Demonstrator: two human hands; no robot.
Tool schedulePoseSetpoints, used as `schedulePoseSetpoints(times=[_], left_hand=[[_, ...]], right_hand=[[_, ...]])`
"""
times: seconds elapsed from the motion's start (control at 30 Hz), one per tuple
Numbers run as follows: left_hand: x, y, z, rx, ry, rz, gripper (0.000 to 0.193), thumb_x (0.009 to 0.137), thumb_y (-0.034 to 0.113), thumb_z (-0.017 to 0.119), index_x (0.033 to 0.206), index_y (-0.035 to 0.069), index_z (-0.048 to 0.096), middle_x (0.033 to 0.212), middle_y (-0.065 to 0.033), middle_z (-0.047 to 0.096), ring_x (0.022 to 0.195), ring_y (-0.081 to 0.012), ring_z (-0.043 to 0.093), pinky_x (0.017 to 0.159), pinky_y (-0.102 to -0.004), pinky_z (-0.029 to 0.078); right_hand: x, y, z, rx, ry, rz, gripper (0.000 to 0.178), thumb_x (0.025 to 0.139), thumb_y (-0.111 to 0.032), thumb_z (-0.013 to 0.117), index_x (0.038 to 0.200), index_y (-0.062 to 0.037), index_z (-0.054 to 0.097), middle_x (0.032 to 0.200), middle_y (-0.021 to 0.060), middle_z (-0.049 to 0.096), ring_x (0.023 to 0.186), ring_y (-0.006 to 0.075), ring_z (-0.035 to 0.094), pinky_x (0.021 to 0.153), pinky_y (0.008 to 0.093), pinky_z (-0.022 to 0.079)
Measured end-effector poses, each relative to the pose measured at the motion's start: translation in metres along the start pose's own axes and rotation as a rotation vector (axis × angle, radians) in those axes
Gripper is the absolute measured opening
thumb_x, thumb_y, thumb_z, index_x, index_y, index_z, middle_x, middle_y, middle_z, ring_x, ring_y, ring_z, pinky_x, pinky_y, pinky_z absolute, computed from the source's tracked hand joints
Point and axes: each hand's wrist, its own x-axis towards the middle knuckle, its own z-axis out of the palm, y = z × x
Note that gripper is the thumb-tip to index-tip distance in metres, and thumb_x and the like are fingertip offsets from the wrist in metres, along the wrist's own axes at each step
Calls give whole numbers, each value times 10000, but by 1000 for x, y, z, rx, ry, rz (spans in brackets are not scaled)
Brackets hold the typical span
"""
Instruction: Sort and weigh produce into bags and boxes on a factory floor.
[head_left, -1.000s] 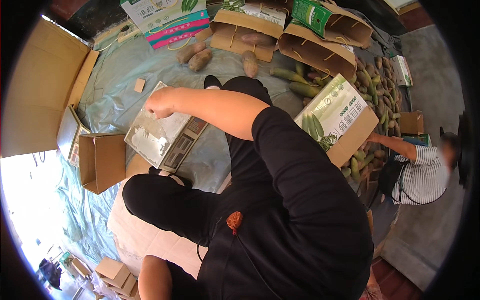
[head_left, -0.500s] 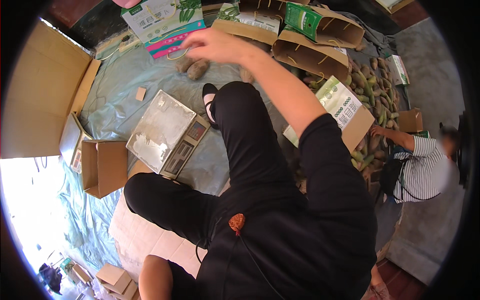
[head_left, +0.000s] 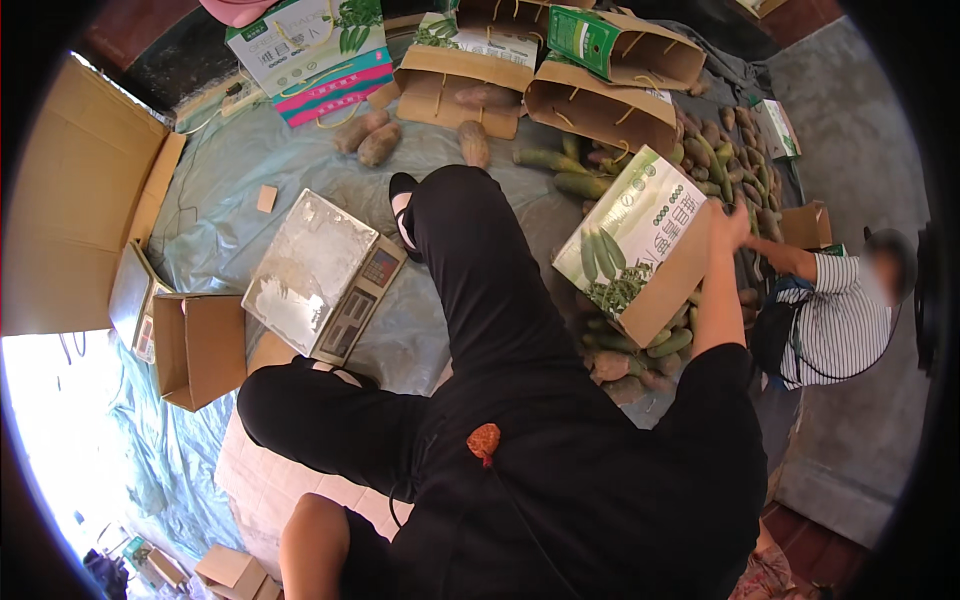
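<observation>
My right hand (head_left: 728,228) has reached out to the right, by the far edge of a printed white, green and brown paper bag (head_left: 640,235) lying on its side. It is over the border of a heap of long green and brownish radishes (head_left: 735,165). Its fingers are small and partly hidden, so I cannot make out a grip on the bag or on a radish. My bent left arm (head_left: 315,545) shows at the lower edge, but the left hand is out of sight. A brownish root (head_left: 487,95) lies in the mouth of an open paper bag (head_left: 420,88).
A metal-topped scale (head_left: 310,270) stands in front of me, with a cardboard box (head_left: 205,345) to its left. Loose brown roots (head_left: 378,145) lie near a pink and teal bag (head_left: 335,90). At the right, a co-worker in a striped shirt (head_left: 845,320) reaches into the heap.
My right hand has swung from beside the pink and teal bag across to the heap on the right. The view has shifted slightly. The co-worker still reaches into the heap.
</observation>
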Motion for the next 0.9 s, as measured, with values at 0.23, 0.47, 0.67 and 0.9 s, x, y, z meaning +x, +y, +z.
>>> schedulePoseSetpoints(times=[0.23,0.47,0.67,0.9], left_hand=[[-6,1,-3,63,-63,-80,590,923,391,452,1406,80,318,1515,-168,140,1394,-385,52,1088,-636,68],[-10,1,-1,-34,-32,-139,621,899,381,505,1411,88,311,1512,-168,159,1394,-391,55,1090,-629,74],[-27,-10,-8,-10,-2,-287,527,905,431,452,1315,105,396,1450,-156,230,1366,-406,124,1060,-661,114],[-77,-24,-25,84,99,-558,545,938,532,300,1072,123,633,1280,-165,485,1295,-454,305,994,-733,184]], right_hand=[[-39,142,24,949,-460,905,464,867,-319,629,1226,-45,520,1065,96,643,888,238,647,730,397,524],[-78,127,-1,916,-841,1022,380,878,-233,625,1208,-73,526,1136,54,611,1008,239,603,821,408,505],[-72,53,3,1020,-1019,774,412,860,-126,614,1247,-62,490,1168,79,590,1066,248,570,869,413,481],[-63,-70,1,806,-873,280,288,842,-42,577,1124,12,581,1018,78,646,908,190,613,786,321,484]])
